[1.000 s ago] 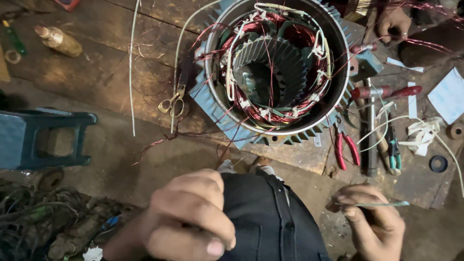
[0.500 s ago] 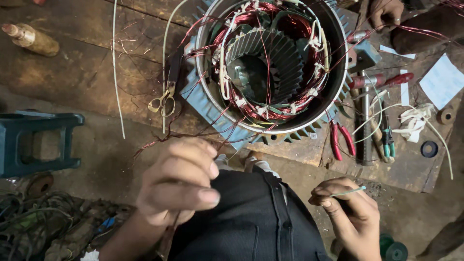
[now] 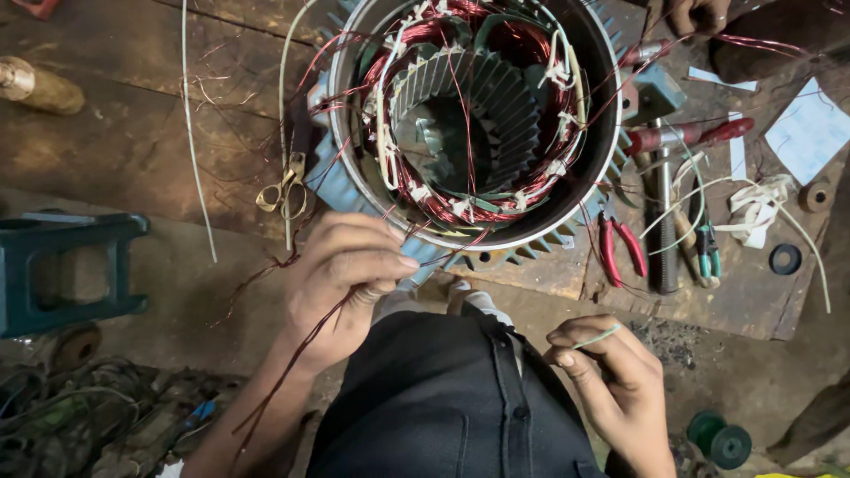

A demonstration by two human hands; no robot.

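While the left hand [image 3: 341,283] pinches copper wire [image 3: 301,354] at the stator [image 3: 469,115], it could snap if jerked. Right hand [image 3: 611,381] grips a pale sleeve [image 3: 595,337].

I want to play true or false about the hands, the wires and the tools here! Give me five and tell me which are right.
1. The left hand pinches reddish copper wires that run from the round motor shell. True.
2. The right hand is empty. False: it holds a thin pale sleeve between its fingertips.
3. The red-handled pliers lie on the wooden board, right of the motor. True.
4. The brass scissors are in the left hand. False: they lie on the board beside the motor, untouched.
5. The motor shell is hollow, with no wire inside. False: red copper windings tied with white lacing ring its inside.
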